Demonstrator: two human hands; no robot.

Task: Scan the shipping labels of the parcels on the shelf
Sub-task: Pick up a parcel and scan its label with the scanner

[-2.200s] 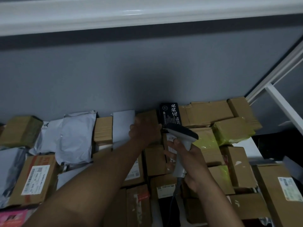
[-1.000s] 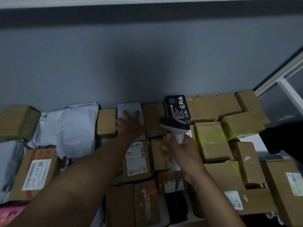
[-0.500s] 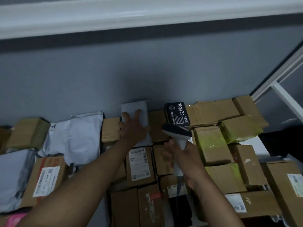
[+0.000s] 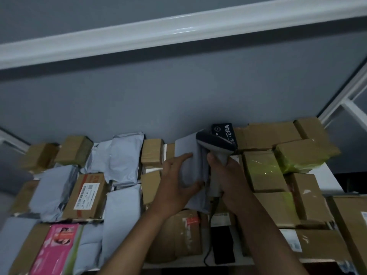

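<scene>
My left hand grips a pale grey mailer parcel at the middle of the shelf, thumb on its near side and fingers on its left face; the parcel is lifted and tilted up off the stack. My right hand holds the handle of a grey barcode scanner, whose dark head sits just right of the mailer's top edge. The mailer's visible face shows no label. A black box with white characters stands behind the scanner head.
Cardboard boxes fill the shelf's right side, some wrapped in yellow-green tape. Grey poly mailers, a labelled brown box and a pink box lie left. A white shelf frame rises at right; the grey wall is close behind.
My left hand, earlier flat on the grey mailer at the back, has gripped it and pulled it nearer and upright. The scanner rose beside the mailer's top. The view shifted right and down.
</scene>
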